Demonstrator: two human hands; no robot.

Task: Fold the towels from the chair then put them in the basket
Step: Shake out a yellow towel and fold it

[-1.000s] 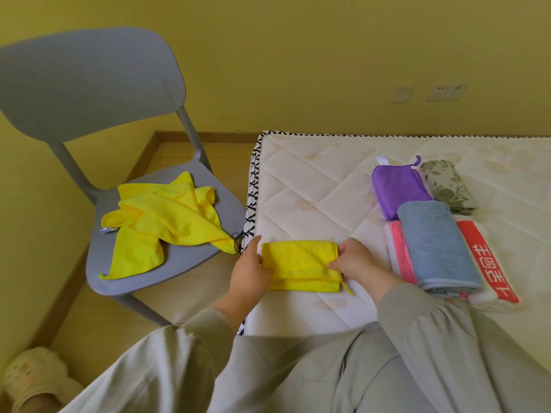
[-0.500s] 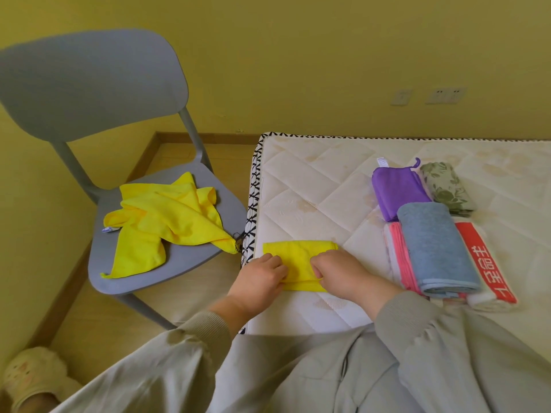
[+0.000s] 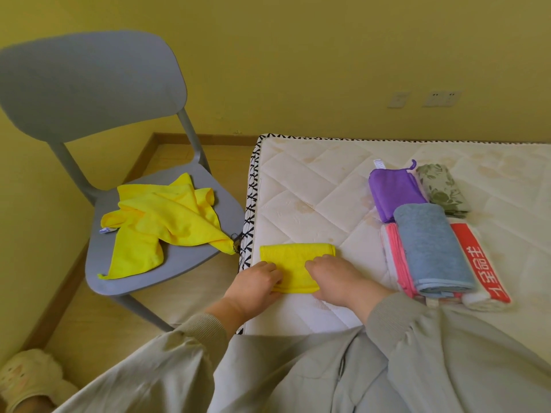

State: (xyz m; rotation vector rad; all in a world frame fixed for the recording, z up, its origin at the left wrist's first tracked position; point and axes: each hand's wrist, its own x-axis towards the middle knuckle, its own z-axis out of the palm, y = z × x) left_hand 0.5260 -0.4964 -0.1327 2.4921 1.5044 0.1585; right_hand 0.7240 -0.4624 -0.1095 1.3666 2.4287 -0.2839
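Note:
A small folded yellow towel point(image 3: 295, 259) lies on the mattress point(image 3: 313, 189) near its left front corner. My left hand point(image 3: 256, 283) rests on the towel's near left part and my right hand point(image 3: 337, 278) on its near right part, both pressing it flat with fingers pointing inward. On the grey chair point(image 3: 143, 272) to the left lies a loose heap of unfolded yellow towels point(image 3: 167, 222). No basket is in view.
To the right on the mattress sit folded towels: purple point(image 3: 393, 195), floral green point(image 3: 441, 189), blue-grey point(image 3: 432, 248) on top of pink point(image 3: 395, 257), and white with a red band point(image 3: 480, 263). A fluffy slipper point(image 3: 26, 380) is at bottom left. Yellow walls stand behind.
My hands have left the towel's two ends and come together on top of its near half, pressing it down. The chair's towels have not moved.

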